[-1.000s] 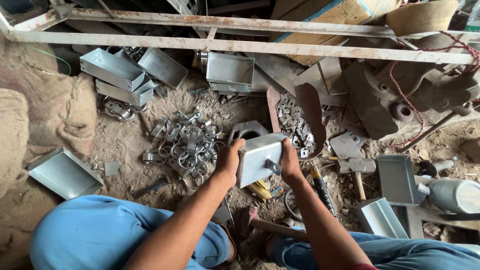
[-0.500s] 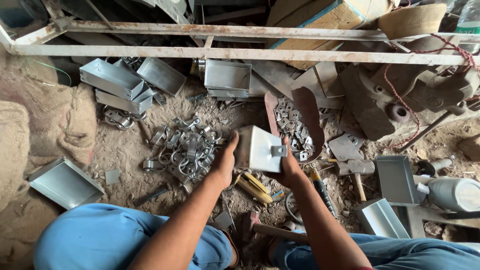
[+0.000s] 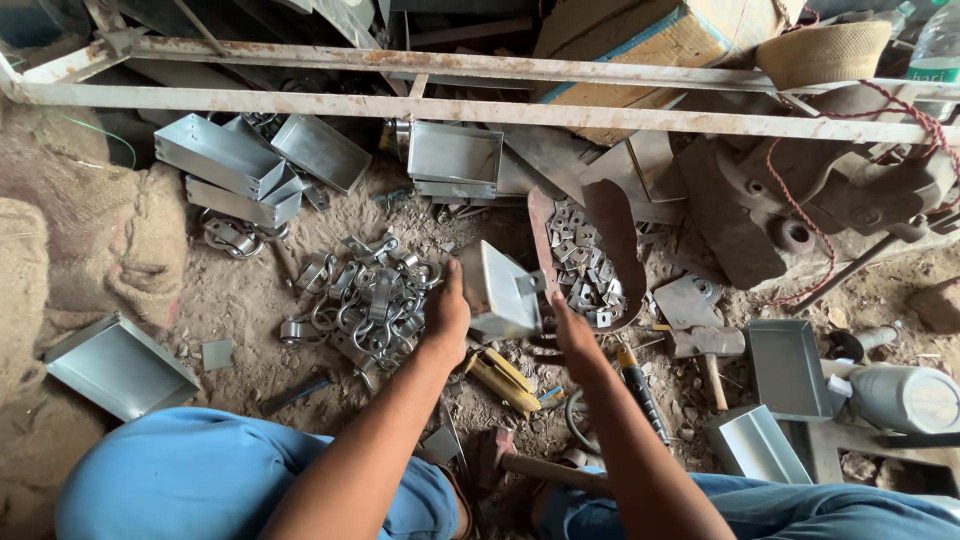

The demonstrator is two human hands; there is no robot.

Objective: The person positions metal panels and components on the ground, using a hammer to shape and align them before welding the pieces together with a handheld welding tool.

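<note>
Item: folded sheet-metal bracket [image 3: 500,290], probably light, stiff, sharp-edged; we grip its sides, left hand [image 3: 446,315] at nine o'clock, right hand [image 3: 578,340] at four.

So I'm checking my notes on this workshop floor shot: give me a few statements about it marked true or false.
1. Both hands are on the folded sheet-metal piece. True: left hand, right hand.
2. The pile of metal clamps lies to the right of the right hand. False: it lies left of the left hand.
3. A hammer lies on the dirt at the right. True.
4. The curved rusty tray is empty. False: it holds small metal brackets.
</note>
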